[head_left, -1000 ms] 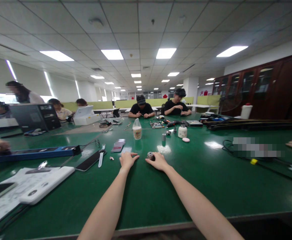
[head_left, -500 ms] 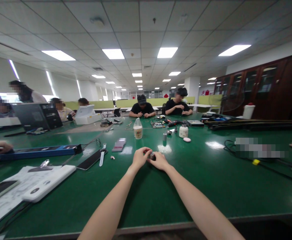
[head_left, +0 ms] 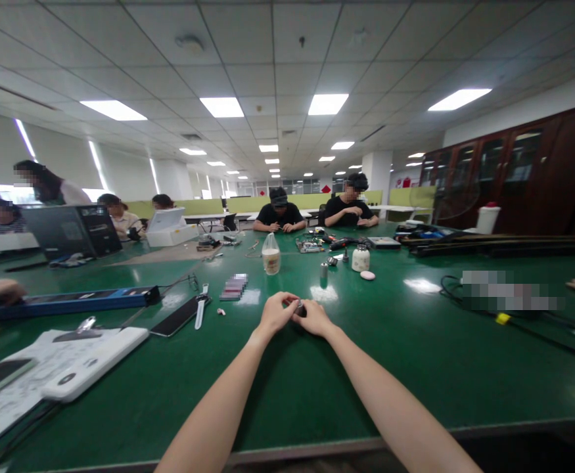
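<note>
Both my hands meet over the middle of the green table (head_left: 390, 368), around a small dark-silver metal cylinder (head_left: 300, 307). My right hand (head_left: 315, 319) is closed around its side. With curled fingers, my left hand (head_left: 276, 313) pinches at its top from the left. The fingers hide most of the cylinder, so I cannot tell its exact kind. Just beyond my hands a second silver metal cylinder (head_left: 323, 274) stands upright, next to a small dark part (head_left: 332, 261).
Farther back stand a bagged cup (head_left: 271, 258) and a white jar (head_left: 361, 259), its pink lid (head_left: 367, 276) beside it. To the left lie a watch (head_left: 200, 307), a black phone (head_left: 177, 316), a white power bank (head_left: 97, 363) and a blue bar (head_left: 77, 301) under another person's hand (head_left: 2, 291).
My left fingers have shifted slightly over the top of the metal cylinder and now cover more of it. My right hand stays in place around it. The view has moved a little.
</note>
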{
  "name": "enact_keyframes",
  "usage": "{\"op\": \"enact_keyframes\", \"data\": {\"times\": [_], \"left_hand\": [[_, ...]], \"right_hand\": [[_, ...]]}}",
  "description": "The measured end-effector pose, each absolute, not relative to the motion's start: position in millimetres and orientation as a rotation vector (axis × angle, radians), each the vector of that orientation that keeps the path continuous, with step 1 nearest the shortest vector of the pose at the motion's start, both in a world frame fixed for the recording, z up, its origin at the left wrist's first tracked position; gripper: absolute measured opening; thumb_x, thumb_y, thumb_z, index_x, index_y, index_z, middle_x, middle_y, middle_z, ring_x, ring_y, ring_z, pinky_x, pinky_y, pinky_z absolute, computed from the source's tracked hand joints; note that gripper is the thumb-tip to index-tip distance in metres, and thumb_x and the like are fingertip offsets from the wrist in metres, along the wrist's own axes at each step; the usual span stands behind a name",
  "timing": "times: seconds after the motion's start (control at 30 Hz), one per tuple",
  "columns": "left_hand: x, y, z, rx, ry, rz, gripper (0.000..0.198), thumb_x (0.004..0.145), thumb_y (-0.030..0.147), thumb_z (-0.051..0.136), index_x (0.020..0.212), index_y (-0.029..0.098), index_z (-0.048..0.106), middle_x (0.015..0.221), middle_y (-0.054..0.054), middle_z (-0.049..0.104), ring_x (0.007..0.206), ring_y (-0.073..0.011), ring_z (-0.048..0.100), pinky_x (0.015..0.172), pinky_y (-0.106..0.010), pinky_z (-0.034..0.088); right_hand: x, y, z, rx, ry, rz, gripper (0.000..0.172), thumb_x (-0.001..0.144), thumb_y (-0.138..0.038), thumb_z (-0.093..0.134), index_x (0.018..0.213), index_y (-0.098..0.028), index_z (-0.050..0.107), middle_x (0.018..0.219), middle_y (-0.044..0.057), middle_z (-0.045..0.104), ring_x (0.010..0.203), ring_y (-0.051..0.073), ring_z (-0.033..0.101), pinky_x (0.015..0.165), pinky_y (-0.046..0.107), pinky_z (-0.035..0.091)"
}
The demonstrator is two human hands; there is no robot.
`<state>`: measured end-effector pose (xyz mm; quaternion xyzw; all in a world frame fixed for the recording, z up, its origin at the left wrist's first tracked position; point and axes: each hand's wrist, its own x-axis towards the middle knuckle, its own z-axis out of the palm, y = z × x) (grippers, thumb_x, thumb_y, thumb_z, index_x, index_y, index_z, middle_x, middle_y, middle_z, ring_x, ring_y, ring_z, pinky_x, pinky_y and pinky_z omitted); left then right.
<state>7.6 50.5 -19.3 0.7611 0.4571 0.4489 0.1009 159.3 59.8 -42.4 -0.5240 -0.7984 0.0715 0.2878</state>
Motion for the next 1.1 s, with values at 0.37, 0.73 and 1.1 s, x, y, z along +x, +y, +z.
{"op": "enact_keyframes", "data": {"times": [0.37, 0.73, 1.1], "left_hand": [[13, 47, -20, 2.189, 1.385, 1.500, 0.026, 0.076, 0.035, 0.069, 0.100, 0.023, 0.070, 0.084, -0.001, 0.074, 0.087, -0.0190, 0.067, 0.080, -0.030, 0.049], [19, 45, -17, 2.073, 1.391, 1.546, 0.021, 0.074, 0.025, 0.068, 0.096, 0.022, 0.070, 0.081, -0.001, 0.074, 0.080, -0.0172, 0.068, 0.076, -0.029, 0.050], [14, 50, -12, 2.005, 1.358, 1.671, 0.013, 0.079, 0.025, 0.063, 0.090, 0.021, 0.068, 0.081, -0.001, 0.074, 0.077, -0.0154, 0.069, 0.072, -0.026, 0.050]], "right_hand": [[156, 55, -42, -1.438, -2.078, 0.202, 0.038, 0.082, -0.050, 0.057, 0.098, -0.016, 0.062, 0.097, 0.011, 0.066, 0.094, 0.026, 0.058, 0.078, 0.035, 0.040], [156, 57, -41, -1.412, -2.110, 0.201, 0.033, 0.080, -0.041, 0.060, 0.102, -0.017, 0.060, 0.103, 0.009, 0.066, 0.098, 0.026, 0.057, 0.080, 0.035, 0.040], [158, 56, -41, -1.413, -2.115, 0.206, 0.039, 0.081, -0.051, 0.059, 0.102, -0.018, 0.060, 0.103, 0.009, 0.065, 0.099, 0.026, 0.056, 0.081, 0.036, 0.040]]}}
